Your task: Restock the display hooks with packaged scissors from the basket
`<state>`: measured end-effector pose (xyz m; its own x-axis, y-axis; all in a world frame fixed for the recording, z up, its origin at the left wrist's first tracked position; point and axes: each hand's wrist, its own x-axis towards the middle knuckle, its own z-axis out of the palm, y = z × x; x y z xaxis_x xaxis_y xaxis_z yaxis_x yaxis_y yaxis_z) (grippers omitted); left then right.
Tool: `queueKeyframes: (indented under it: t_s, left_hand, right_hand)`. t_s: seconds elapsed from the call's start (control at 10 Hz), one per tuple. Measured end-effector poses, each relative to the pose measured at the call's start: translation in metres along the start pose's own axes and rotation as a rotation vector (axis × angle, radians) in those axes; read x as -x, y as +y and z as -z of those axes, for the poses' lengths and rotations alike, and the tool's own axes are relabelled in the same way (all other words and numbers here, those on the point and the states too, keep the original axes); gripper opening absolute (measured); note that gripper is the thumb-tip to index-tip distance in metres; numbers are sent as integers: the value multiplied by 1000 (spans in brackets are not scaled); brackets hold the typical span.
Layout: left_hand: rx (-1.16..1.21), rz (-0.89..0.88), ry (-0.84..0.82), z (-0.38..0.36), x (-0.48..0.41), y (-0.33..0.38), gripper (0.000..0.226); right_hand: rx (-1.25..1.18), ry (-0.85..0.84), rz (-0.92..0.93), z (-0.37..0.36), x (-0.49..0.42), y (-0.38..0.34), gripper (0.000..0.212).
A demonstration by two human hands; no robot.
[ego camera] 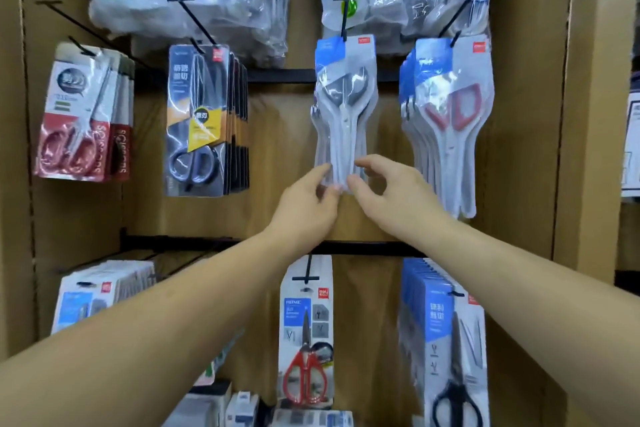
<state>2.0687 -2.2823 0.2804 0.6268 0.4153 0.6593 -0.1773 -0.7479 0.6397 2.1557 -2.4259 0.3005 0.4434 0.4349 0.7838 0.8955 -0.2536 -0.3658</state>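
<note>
Both forearms rise from the bottom corners of the frame to meet at its centre. There the left hand (308, 199) and right hand (391, 191) each pinch, with narrow curled fingers, the lower tip of the grey scissors packs (343, 107), which hang from the hook (344, 15) at upper centre. The step looks like squaring up a stack already hung. It is best done by holding the tip lightly, letting the packs swing plumb, and nudging them back along the hook so the fronts line up clear of the red-handled packs (450, 107) just to the right. Glare and blur make it hard to tell how many packs hang there, or whether every hole sits fully on the hook. No basket shows anywhere in the frame, and the bottom-row packs (306, 340) are cut off at the lower edge.
</note>
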Motion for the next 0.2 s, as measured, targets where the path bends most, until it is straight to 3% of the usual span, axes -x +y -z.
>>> queueKeyframes:
  t_s: [0.1, 0.2]
  left_hand:
    - [-66, -52, -76, 13, 20, -13, 47]
    - [-104, -38, -27, 27, 31, -26, 45]
  right_hand:
    - [-26, 24, 5, -5, 13, 1, 39]
    - [44, 67, 12, -14, 25, -2, 24]
